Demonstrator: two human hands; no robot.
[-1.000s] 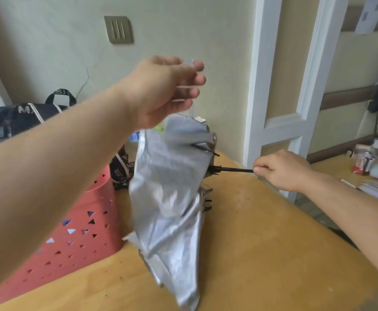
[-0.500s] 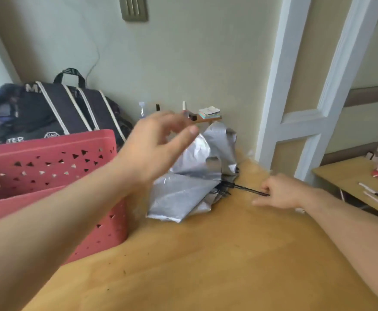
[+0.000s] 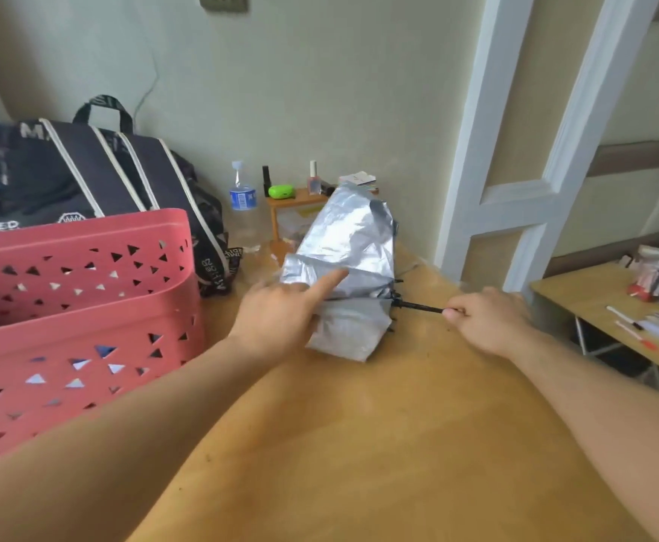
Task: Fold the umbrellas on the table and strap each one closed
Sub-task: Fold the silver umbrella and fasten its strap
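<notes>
**Head view: silver umbrella lying on the counter, one hand at each end**

Head camera looks down on a yellow wooden counter [image 3: 378, 444] that fills the lower half of the view. At its left edge stands a red plastic basket [image 3: 81, 307] pierced with triangular holes, and behind the basket a dark bag [image 3: 97, 178] with pale stripes leans against the wall.

Near the far edge of the counter lies the umbrella [image 3: 351, 244], its crumpled silver canopy bunched in loose folds, not yet wrapped or strapped. A thin black shaft [image 3: 418, 307] sticks out of the canopy toward the right, just above the counter.

The right hand [image 3: 488, 318] has its fingers curled around the outer end of that shaft, with the thumb tip showing at the front. The left hand [image 3: 285, 318] reaches in from the lower left; its index finger is stretched out straight and points onto the silver fabric, while the other fingers are bent under. Whether they pinch any cloth cannot be told from here.

Behind the umbrella a small wooden shelf [image 3: 296, 199] carries a green case [image 3: 281, 190] and small bottles, and a clear water bottle [image 3: 242, 193] stands just left of it.
</notes>
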